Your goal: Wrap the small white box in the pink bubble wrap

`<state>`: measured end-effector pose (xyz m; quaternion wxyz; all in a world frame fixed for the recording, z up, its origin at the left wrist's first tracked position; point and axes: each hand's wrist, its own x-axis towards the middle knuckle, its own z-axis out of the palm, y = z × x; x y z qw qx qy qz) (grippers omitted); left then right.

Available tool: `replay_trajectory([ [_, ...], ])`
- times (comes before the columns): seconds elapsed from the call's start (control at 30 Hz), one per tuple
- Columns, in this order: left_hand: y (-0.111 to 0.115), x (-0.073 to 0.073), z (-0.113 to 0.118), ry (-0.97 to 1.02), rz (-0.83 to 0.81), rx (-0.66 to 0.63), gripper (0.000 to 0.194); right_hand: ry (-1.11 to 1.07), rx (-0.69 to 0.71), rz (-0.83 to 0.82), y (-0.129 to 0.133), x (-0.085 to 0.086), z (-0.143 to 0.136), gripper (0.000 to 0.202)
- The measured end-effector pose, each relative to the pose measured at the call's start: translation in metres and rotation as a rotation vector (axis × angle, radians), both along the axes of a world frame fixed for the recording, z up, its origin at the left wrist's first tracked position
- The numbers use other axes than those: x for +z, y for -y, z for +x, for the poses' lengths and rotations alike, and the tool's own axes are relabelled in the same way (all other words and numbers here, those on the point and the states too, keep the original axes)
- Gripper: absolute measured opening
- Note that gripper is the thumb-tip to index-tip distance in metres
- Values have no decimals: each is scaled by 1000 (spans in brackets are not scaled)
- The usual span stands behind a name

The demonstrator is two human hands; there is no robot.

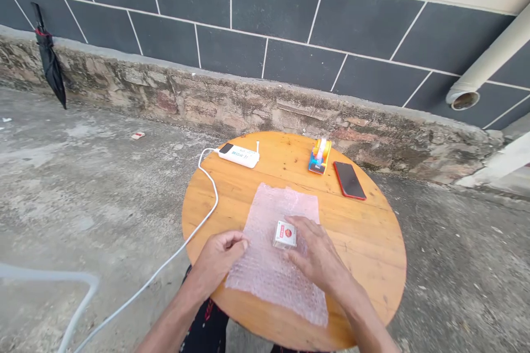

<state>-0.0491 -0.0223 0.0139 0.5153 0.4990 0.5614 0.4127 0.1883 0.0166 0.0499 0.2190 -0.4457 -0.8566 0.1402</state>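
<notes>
A sheet of pinkish bubble wrap (pixel 277 281) lies spread on the round wooden table in front of me. On it sits a small white box (pixel 285 234) with red print. My right hand (pixel 317 251) curves around the right side of the box, with thumb and fingers apart near its front and back edges. Whether the fingertips touch it is hard to see. My left hand (pixel 221 256) is closed in a pinch at the left edge of the bubble wrap.
Toward the back of the table (pixel 364 253) are a white power strip-like device (pixel 239 155) with a cable, a tape dispenser (pixel 319 157) and a red-edged phone (pixel 350 180). The white cable (pixel 165 267) runs off left. An umbrella (pixel 50 63) leans against the wall.
</notes>
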Motion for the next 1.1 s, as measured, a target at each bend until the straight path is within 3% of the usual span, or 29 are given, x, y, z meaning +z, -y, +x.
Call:
replay_trajectory([
  [0.17,-3,-9,8,-69,30,93,22,-63,-33,37,2,4,7,45],
  [0.33,-3,-8,7,-92,40,86,23,-58,-242,75,7,11,68,44],
  [0.47,-3,-8,8,-112,40,104,25,-1,-377,45,9,0,120,43],
  [0.57,-2,-7,9,-97,17,113,27,47,-390,59,10,-9,136,43],
  [0.7,-1,-6,9,-59,6,105,28,-26,-421,219,19,-3,117,38],
  [0.77,-1,-6,9,-48,-17,107,29,-108,-360,181,22,5,94,31],
  [0.87,-3,-5,11,-45,-11,121,29,-213,-134,-71,18,14,50,25],
  [0.97,-6,-3,12,-72,35,131,26,-347,-3,-344,-1,11,9,23],
  [1.03,-7,-1,12,-96,46,133,24,-409,41,-529,-19,6,-8,27],
  [1.1,-9,1,12,-113,49,131,23,-440,2,-613,-39,1,-14,31],
])
